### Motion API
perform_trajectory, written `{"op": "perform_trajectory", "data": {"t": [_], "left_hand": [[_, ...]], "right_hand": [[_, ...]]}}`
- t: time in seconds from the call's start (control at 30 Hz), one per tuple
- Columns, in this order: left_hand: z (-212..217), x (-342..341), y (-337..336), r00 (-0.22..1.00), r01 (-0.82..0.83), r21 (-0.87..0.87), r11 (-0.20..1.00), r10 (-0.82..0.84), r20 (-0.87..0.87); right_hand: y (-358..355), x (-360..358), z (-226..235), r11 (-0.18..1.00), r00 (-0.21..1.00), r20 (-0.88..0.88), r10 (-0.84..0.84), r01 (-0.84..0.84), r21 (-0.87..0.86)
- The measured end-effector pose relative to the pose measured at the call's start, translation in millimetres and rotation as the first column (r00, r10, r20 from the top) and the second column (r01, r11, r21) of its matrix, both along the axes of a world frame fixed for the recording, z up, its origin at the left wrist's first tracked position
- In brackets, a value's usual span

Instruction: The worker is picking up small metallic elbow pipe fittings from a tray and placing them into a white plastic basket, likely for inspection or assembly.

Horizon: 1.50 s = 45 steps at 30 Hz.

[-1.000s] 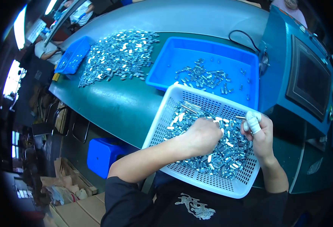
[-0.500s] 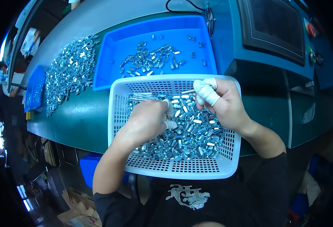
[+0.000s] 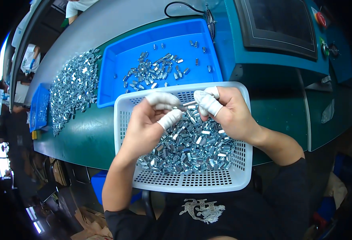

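A white perforated basket (image 3: 184,188) in front of me holds a heap of shiny long hex nuts (image 3: 192,148). White finger cots cover the thumb and some fingers of both hands. Above the basket's far side, my right hand (image 3: 228,110) is closed in a pinch on a thin metal rod (image 3: 190,103) that points left. My left hand (image 3: 148,122) faces it, thumb and fingers drawn together around a small metal piece, seemingly a hex nut (image 3: 182,108). The rod's tip and this piece lie close together; whether they touch I cannot tell.
Behind the basket is a blue tray (image 3: 122,48) with scattered hex nuts. A large pile of nuts (image 3: 74,80) lies at left beside a small blue basket (image 3: 40,106). At right stands a machine with a screen (image 3: 278,24) and red button (image 3: 320,19). Other people work at far left.
My left hand has risen out of the nuts and come up to the right hand, now with a small metal piece. The right hand keeps its pinch on the rod. The whole view has shifted slightly.
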State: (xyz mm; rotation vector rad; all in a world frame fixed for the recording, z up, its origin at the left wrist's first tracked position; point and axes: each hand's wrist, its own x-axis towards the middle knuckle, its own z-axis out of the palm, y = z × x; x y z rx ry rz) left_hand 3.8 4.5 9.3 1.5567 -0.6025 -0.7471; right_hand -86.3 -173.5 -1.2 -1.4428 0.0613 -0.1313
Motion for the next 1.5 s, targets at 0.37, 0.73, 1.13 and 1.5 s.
{"op": "perform_trajectory", "data": {"t": [0.37,0.73,1.13,1.5], "left_hand": [[1.9,-3.7,-3.5,0.996,-0.09,-0.096,0.991,0.087,-0.03],[0.9,-7.0,-1.0,0.997,0.002,-0.135,0.991,-0.012,-0.074],[1.1,-14.6,-8.2,0.994,-0.082,-0.218,0.972,0.066,-0.084],[-4.4,-11.1,-10.0,0.991,-0.073,-0.231,0.97,0.046,-0.122]], "right_hand": [[0.2,-0.6,-0.9,0.996,0.999,0.034,0.029,-0.027,-0.082],[-2.4,-3.6,5.3,0.996,0.996,-0.003,0.089,-0.089,-0.028],[3.2,-1.5,-2.6,0.951,0.934,0.356,-0.008,0.117,-0.286],[5.4,0.4,-13.0,0.962,0.945,0.319,-0.07,0.148,-0.228]]}}
